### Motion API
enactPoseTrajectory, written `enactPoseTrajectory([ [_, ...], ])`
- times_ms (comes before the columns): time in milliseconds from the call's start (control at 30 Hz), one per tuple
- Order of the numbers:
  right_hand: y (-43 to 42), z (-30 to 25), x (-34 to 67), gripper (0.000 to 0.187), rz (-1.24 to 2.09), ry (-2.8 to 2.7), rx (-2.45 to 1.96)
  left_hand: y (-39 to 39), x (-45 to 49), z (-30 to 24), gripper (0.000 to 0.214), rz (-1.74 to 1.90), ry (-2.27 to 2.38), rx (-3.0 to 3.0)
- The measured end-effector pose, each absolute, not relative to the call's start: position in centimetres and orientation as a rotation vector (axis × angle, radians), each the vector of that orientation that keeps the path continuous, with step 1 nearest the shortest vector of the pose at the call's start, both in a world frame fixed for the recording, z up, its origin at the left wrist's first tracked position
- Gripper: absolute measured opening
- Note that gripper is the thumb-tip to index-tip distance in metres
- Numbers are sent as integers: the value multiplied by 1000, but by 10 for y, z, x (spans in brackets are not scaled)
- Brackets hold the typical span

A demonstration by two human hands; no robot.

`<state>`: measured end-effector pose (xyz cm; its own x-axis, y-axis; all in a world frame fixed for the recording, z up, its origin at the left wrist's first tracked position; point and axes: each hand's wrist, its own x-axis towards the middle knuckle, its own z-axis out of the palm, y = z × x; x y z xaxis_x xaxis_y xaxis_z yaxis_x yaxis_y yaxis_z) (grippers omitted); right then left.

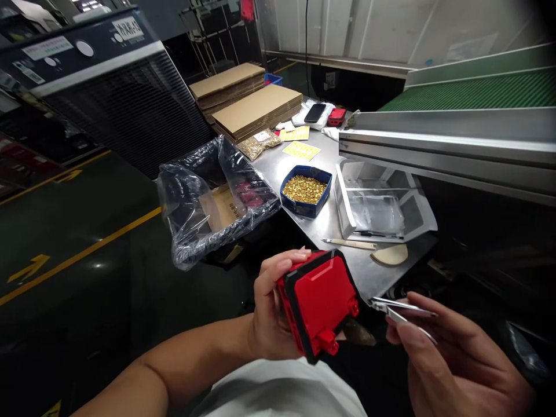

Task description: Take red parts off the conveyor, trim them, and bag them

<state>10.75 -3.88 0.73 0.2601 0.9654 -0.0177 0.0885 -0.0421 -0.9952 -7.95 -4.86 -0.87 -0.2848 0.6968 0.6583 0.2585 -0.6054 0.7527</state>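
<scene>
Left hand (pixel 269 313) wrapped round the red case (pixel 319 301) — hard plastic, looks light, best gripped by its sides. Right hand (pixel 438 347) just beside it pinches thin tweezers (pixel 403 310) — springy, slippery metal.

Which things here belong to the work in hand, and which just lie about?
In hand: red and black plastic case in left hand; metal tweezers in right hand.
Lying about: flat cardboard stacks; black phone; yellow sticker sheets.
</scene>
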Motion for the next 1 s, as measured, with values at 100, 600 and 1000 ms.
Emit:
enactPoseTrajectory([
  [100,-44,14,96,43,973,-975,-1422,-49,-81,-13,100,1985,1198,1681],
  [600,-48,20,78,32,852,-1042,-1411,-52,-83,-13,98,1996,1256,1791],
  [1000,-50,20,71,26,805,-1033,-1391,-55,-75,-11,90,2054,1272,1654],
])
